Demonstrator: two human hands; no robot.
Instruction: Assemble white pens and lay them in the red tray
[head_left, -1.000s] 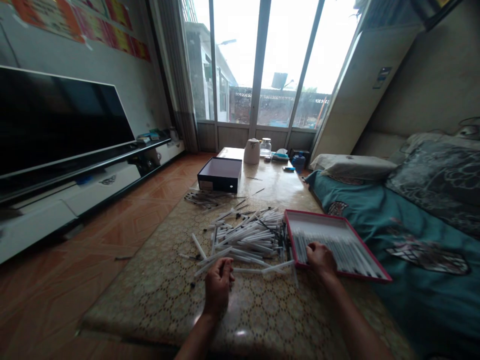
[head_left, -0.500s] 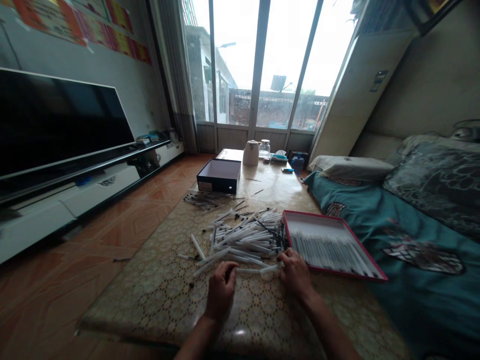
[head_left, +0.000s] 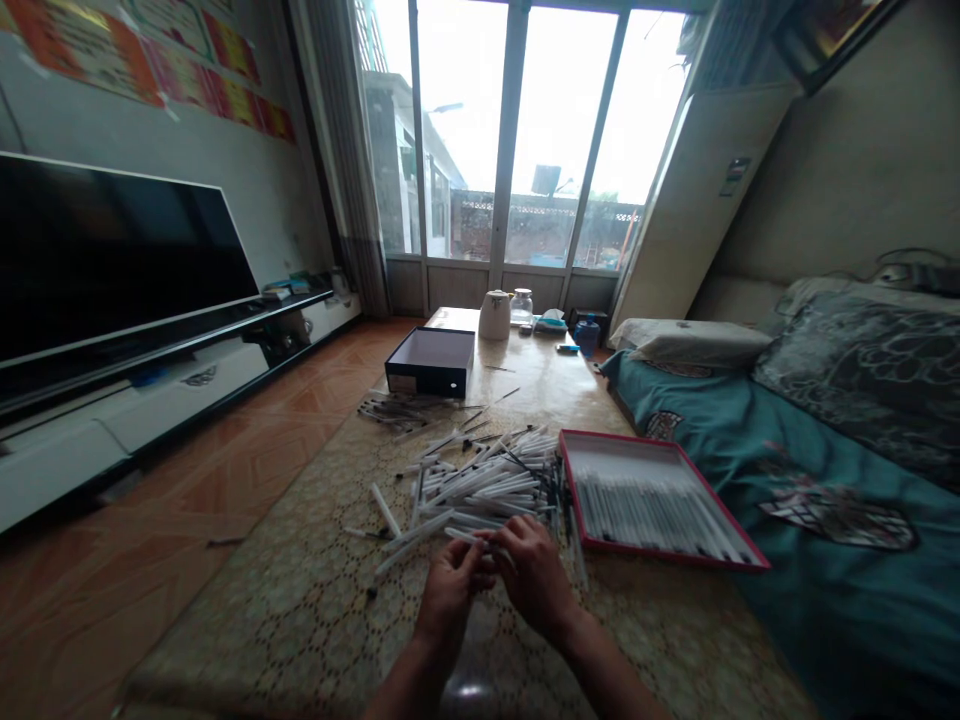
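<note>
My left hand (head_left: pixel 448 592) is closed around a whitish pen barrel (head_left: pixel 460 536), which sticks out past the fingertips toward the pile. Against it, my right hand (head_left: pixel 534 572) pinches at the barrel's near end; whatever small part lies between those fingers is hidden. Just beyond both hands spreads a loose pile of white pen barrels (head_left: pixel 487 485), with black caps and thin dark refills mixed in. To the right, a red-edged box lid (head_left: pixel 667 445) holds a row of pens (head_left: pixel 652 515) laid side by side.
A dark open box (head_left: pixel 427 380) stands behind the pile, beside thin dark refills (head_left: pixel 405 410). Farther back on the patterned table (head_left: pixel 300 620) are a kettle (head_left: pixel 495 316), a glass jar (head_left: pixel 522 306) and a tissue pack (head_left: pixel 551 320). A teal-covered sofa (head_left: pixel 705 430) borders the right side.
My right hand has moved left from beside the lid and now meets my left hand at the barrel. The barrel is lifted and turned. The view has shifted slightly.
</note>
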